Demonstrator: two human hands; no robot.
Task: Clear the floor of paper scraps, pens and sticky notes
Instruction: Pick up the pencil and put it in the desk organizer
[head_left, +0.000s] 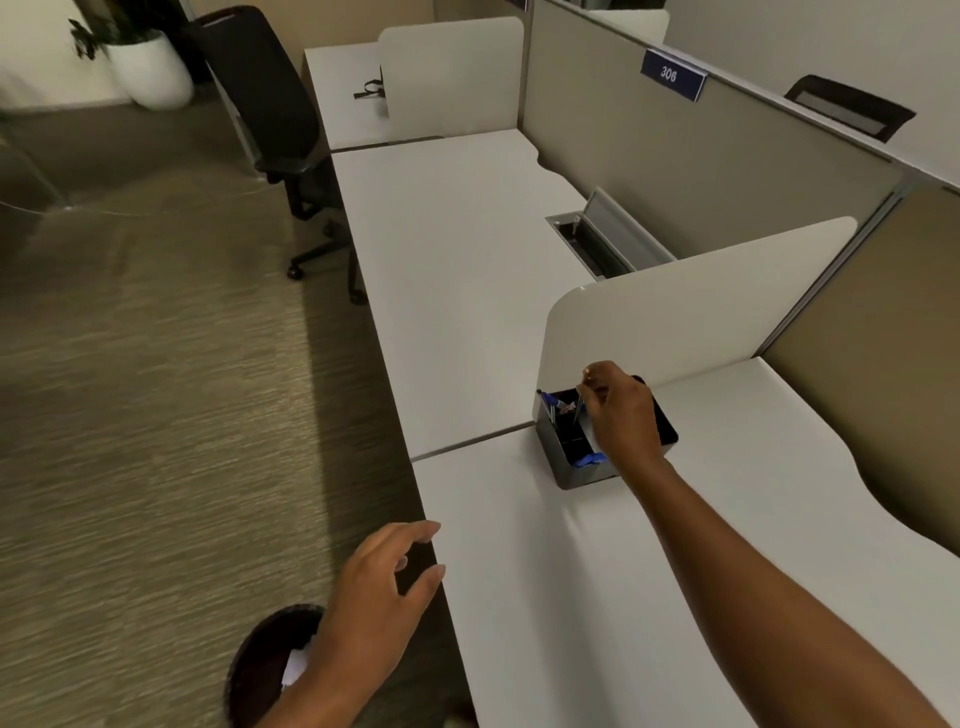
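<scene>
A dark desk organizer (571, 467) stands on the white desk (597, 597) against a white divider. Blue pens (549, 404) stick up in its far compartment and something blue (589, 459) lies at its near edge. My right hand (621, 415) is over the organizer and pinches a thin pen (579, 408) whose tip points down into it. My left hand (379, 592) hovers at the desk's front edge with relaxed fingers, holding nothing. Below it a dark round bin (260, 660) on the carpet holds white paper scraps (296, 667).
A black office chair (275, 119) stands by the far desk. Beige carpet (145, 389) spreads to the left, with a white planter (150, 73) at the back. White dividers (691, 306) and tan partition walls (701, 150) fence the desks. A cable hatch (592, 244) lies open.
</scene>
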